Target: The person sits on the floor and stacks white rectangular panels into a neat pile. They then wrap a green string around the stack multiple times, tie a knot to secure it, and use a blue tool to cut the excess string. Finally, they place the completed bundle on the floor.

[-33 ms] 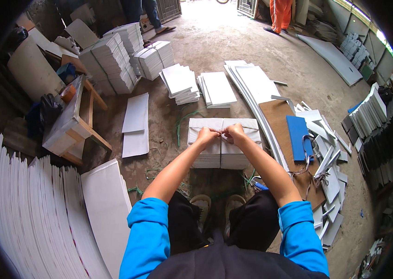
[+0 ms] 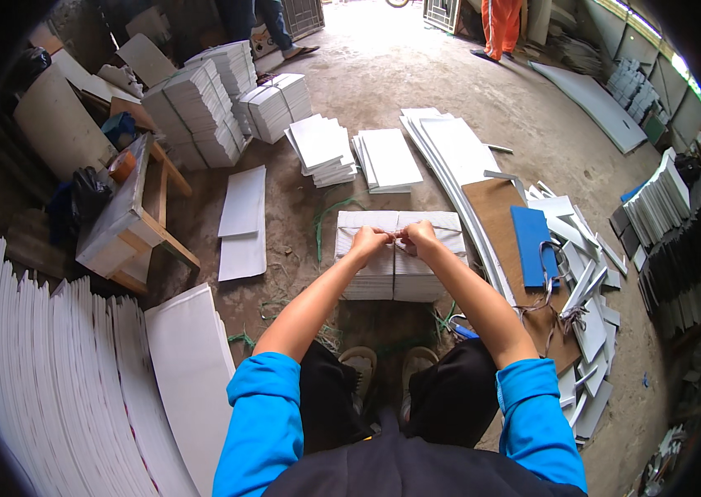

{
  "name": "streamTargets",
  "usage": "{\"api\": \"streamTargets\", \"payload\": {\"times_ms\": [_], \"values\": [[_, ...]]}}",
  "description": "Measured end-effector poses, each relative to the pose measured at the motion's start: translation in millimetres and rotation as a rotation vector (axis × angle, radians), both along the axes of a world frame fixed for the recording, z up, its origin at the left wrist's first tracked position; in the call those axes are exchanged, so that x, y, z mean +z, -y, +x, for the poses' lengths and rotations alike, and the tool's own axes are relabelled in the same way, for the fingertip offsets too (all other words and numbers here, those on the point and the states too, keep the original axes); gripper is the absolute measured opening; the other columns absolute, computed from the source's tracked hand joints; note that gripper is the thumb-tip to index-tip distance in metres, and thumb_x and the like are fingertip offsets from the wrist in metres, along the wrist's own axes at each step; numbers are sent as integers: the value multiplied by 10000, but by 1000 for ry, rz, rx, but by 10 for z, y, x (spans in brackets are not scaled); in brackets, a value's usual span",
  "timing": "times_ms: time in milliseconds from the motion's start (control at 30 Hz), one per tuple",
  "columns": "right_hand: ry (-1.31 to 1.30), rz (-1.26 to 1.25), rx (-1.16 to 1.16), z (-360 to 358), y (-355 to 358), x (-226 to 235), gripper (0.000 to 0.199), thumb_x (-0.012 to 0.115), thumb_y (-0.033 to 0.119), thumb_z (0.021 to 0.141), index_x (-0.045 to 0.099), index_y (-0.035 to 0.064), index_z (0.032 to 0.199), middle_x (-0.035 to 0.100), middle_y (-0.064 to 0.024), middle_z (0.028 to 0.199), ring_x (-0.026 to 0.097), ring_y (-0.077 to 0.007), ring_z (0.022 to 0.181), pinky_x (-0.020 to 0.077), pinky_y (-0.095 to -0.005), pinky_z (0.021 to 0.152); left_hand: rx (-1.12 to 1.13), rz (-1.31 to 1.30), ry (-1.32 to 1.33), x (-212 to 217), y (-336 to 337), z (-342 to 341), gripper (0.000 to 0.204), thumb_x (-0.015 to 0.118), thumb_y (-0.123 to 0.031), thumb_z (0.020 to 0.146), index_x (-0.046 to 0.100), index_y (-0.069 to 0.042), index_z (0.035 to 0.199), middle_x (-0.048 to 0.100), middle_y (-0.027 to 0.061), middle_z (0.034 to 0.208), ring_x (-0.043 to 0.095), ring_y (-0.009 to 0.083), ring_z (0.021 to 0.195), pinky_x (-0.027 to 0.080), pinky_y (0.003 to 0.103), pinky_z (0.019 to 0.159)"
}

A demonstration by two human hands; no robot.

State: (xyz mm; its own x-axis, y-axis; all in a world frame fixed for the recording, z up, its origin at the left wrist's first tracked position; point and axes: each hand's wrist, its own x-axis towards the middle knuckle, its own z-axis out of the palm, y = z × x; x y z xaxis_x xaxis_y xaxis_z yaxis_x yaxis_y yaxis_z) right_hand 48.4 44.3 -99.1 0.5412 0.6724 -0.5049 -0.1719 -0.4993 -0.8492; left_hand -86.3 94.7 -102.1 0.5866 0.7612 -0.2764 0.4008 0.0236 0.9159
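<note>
From the head camera: a bare, worn floor (image 2: pixel 458 79) stretches to a bright doorway (image 2: pixel 367 21) at 12 o'clock, with tied white stacks (image 2: pixel 189 120) at 10, a wooden bench (image 2: pixel 123 236) at 9 and a blue board (image 2: pixel 530 240) at 3. At the centre, a white bundle (image 2: pixel 421 287) rests on the floor. Forearms (image 2: pixel 309 306) rising from 7 and 5 o'clock, the left hand (image 2: pixel 371 241) and right hand (image 2: pixel 418 237) meet above it, fingers pinched closed on its string (image 2: pixel 394 277).
</note>
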Motion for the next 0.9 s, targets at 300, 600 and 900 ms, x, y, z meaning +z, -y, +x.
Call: {"api": "streamTargets", "payload": {"times_ms": [300,600,900], "values": [[-3,38,-14,124,97,-104,155,482,40,727,603,-55,713,622,-145,685,533,-169,578,384,-300,429,111,129,-173,96,155,176,313,661,-231,700,627,-51,954,631,127,896,589,185,836,441,297,735],[-40,137,-16,117,114,-108,87,498,-4,700,563,-62,701,606,-135,651,533,-167,577,398,-306,487,81,18,-183,-27,-21,198,325,643,-283,713,650,-43,933,640,85,905,582,164,851,433,286,753],[-14,123,117,190,187,-16,82,533,-15,689,558,-78,735,583,-128,636,509,-149,528,381,-287,424,111,75,-264,26,49,350,275,621,-265,739,645,-32,882,636,104,879,580,181,807,437,308,728]]}}
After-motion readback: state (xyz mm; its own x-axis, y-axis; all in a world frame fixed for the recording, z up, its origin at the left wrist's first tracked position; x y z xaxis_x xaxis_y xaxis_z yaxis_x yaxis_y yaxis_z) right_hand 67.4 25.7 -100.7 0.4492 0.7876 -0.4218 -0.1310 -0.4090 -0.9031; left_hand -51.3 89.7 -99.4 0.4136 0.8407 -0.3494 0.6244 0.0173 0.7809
